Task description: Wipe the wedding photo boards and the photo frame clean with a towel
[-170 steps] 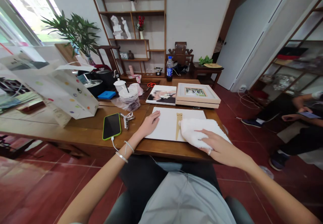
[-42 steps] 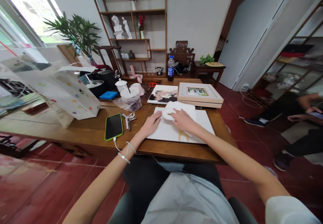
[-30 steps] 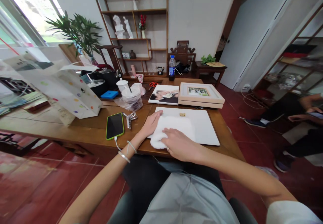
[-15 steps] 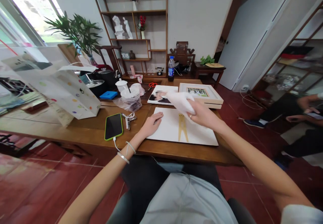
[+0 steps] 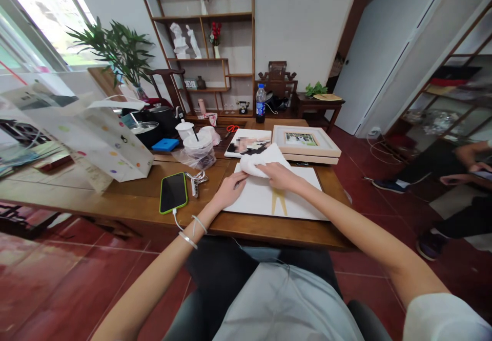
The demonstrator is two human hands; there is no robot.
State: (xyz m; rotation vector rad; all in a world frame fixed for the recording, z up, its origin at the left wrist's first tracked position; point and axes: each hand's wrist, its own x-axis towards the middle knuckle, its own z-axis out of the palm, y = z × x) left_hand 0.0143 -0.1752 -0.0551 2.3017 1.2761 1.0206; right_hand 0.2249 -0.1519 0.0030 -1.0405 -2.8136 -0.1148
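A white flat board [image 5: 295, 205] lies on the wooden table [image 5: 134, 197] in front of me, with a tan wooden piece [image 5: 279, 204] on it. My left hand [image 5: 229, 190] lies flat on the board's left edge, fingers stretched out. My right hand [image 5: 280, 176] presses a white cloth [image 5: 258, 160] onto the board's far left part, fingers closed over it.
Behind the board lie a photo print [image 5: 246, 144] and a framed picture [image 5: 305, 141]. To the left are a green-cased phone [image 5: 173, 192] on a cable, a metal clip [image 5: 197, 179], a plastic cup in a bag [image 5: 197, 151] and a white gift bag [image 5: 96, 136]. Another person's legs [image 5: 442, 177] are at right.
My right hand carried the cloth from the board's near left edge up into the air, then brought it down on the far left part. The left hand stayed put.
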